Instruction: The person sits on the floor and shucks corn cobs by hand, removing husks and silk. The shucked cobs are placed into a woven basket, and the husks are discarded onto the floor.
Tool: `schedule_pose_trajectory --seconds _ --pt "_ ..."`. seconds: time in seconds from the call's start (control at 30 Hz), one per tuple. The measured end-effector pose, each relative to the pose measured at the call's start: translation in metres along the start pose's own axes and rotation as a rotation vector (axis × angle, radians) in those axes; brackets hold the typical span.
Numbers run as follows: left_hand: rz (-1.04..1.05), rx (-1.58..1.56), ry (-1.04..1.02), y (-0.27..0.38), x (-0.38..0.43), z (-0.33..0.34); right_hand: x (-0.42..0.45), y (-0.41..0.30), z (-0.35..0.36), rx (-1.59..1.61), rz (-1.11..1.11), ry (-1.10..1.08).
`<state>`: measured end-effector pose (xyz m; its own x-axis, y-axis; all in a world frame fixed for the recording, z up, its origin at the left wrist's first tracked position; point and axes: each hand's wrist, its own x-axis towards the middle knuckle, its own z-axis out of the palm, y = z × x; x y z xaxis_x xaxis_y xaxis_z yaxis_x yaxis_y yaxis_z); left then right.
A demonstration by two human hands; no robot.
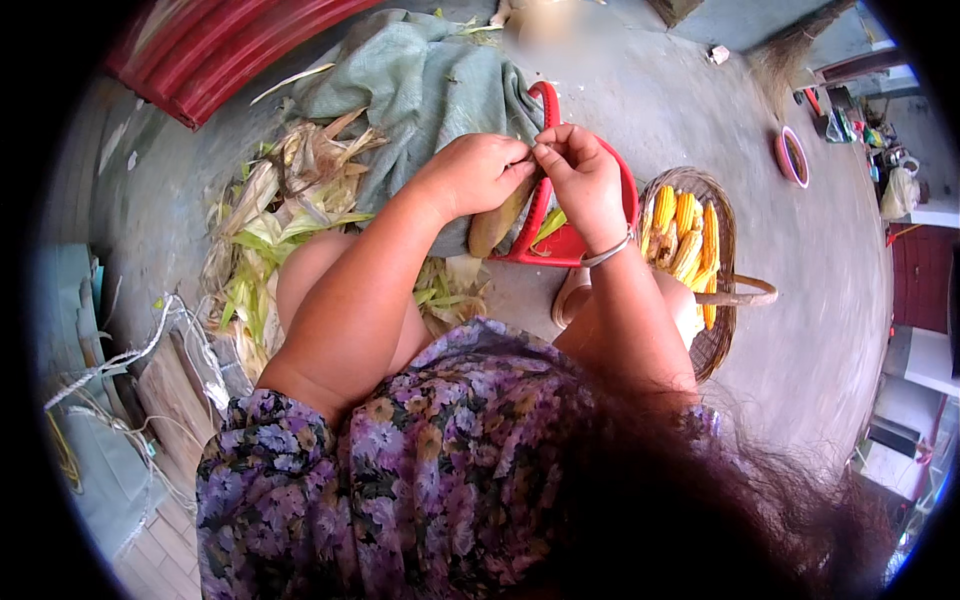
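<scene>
An unpeeled ear of corn (499,219) in a brownish husk hangs at a slant below my hands, its tip up at my fingers. My left hand (480,174) curls around its upper part. Thumb and forefinger of my right hand (581,176) pinch at the husk tip, close against the left fingertips; the exact grip is partly hidden. Beneath the hands is a red plastic container (564,251) with a raised handle (551,101) and a green husk piece (551,225) inside. Right of it, a wicker basket (724,352) holds several peeled yellow corn cobs (686,251).
Loose husks (277,195) are heaped at the left, beside a grey-green woven sack (420,82). White rope (169,315) and boards (176,382) lie lower left. A pink basin (792,157) stands on the floor at right, a broom (787,64) beyond.
</scene>
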<state>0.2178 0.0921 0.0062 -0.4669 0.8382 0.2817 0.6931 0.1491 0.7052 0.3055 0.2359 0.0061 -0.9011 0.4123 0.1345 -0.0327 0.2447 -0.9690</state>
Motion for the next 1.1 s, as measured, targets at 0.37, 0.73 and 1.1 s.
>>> schedule_pose_trajectory --seconds 0.37,0.73,1.1 --pt "-0.041 0.066 0.052 -0.014 -0.002 0.003 0.01 0.009 0.01 0.12 0.119 -0.082" --pt "-0.268 0.158 0.311 -0.03 0.001 -0.03 -0.024 -0.028 0.023 0.244 0.059 -0.41" --pt "-0.679 0.341 0.59 -0.051 -0.013 -0.079 -0.031 -0.075 -0.012 0.272 0.169 -0.835"
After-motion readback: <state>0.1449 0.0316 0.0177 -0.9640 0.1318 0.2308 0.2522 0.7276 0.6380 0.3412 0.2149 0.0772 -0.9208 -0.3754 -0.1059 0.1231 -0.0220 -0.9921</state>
